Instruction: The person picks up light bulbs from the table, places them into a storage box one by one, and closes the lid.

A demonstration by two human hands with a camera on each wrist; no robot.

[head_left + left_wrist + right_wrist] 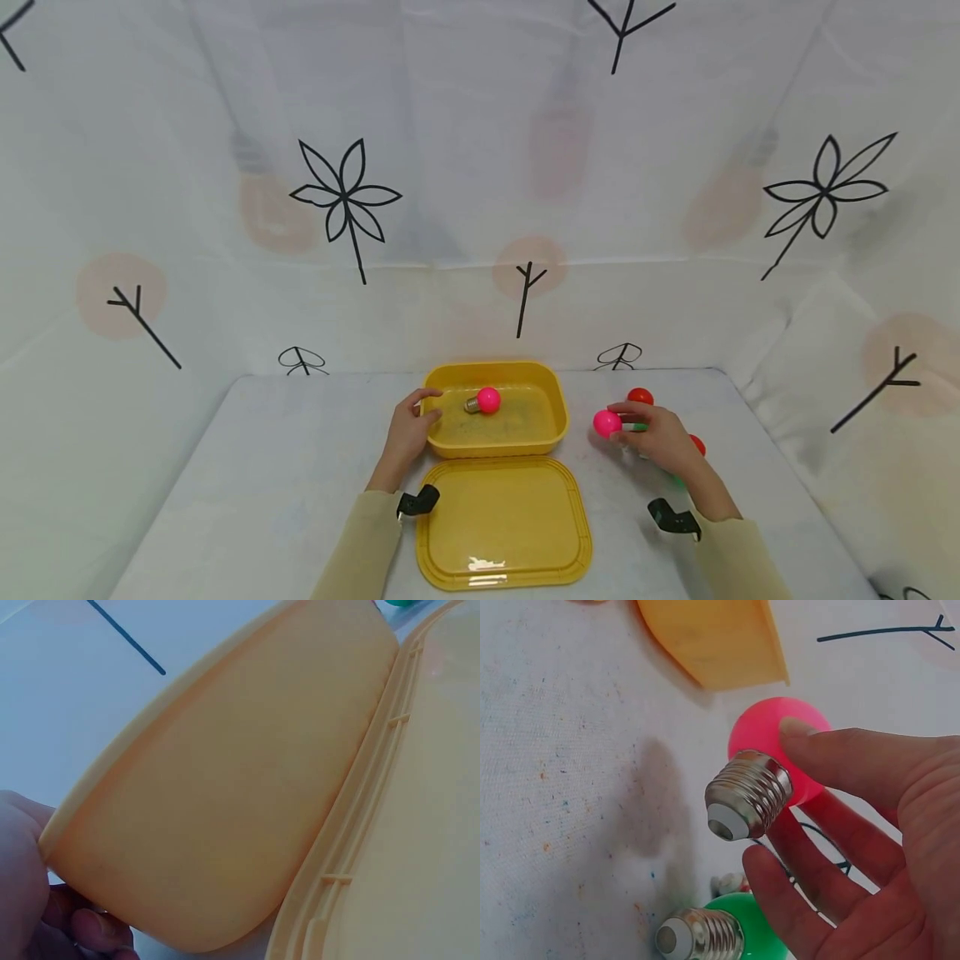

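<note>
One pink bulb (489, 400) lies on its side in a yellow tub (495, 452) placed midway along the far edge of a white-covered table (285, 467), while a person's right hand (660, 435) pinches a second pink bulb (608, 424) by its globe between thumb and fingers. The metal screw base is left bare, and the bulb hangs above the table between the tub and the far right corner. The left hand (408, 429) grasps the tub's left end, fingers curled about the rim. A yellow lid (502, 508) lies flat just in front of the tub, toward the table's near edge.

Toward the table's right edge, a far red bulb (641, 395) and a near red bulb (697, 444) show past the hand and forearm; a green bulb (761, 930) lies below the held one. A small item beside the green bulb is too blurred to name.

The work looks to be at an early stage: one bulb is inside the tub, another is in hand but outside, more remain on the table, and the lid is off.
</note>
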